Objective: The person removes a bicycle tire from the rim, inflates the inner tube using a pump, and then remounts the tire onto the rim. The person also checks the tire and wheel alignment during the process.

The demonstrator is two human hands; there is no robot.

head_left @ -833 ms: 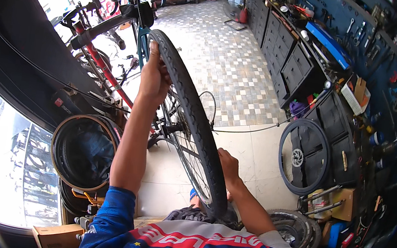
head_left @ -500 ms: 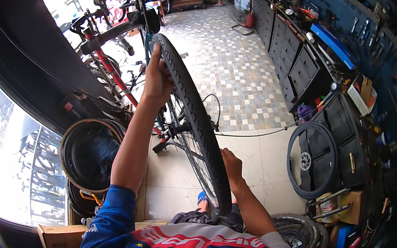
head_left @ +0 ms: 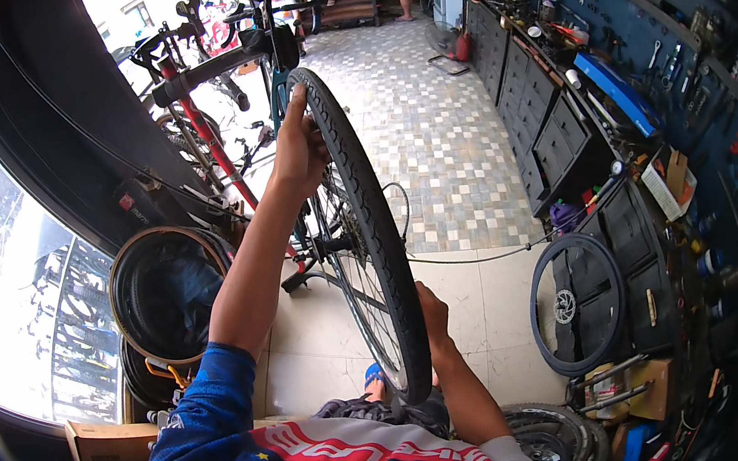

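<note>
A bicycle wheel (head_left: 388,261) with a black knobby tyre stands upright and tilted in front of me, its spokes and hub showing on the left. My left hand (head_left: 301,148) is closed round its upper left part, the thumb lying along the tread. Lower on the right side, my right hand (head_left: 432,316) is curled against the tyre, and the tyre partly hides its fingers. Behind the wheel, a bicycle with a teal frame (head_left: 279,90) and black saddle stands close by. Whether the wheel is joined to that frame is hard to see.
A thin black hose (head_left: 476,258) crosses the tiled floor behind the wheel. Tyres (head_left: 117,292) are stacked at left; a loose rim (head_left: 538,293) leans against black cabinets at right. Tools hang above a cluttered workbench (head_left: 538,53). Two people are in the background.
The wheel and both hands have shifted slightly in the view, while the grip looks the same. Otherwise only a small change of viewpoint shows.
</note>
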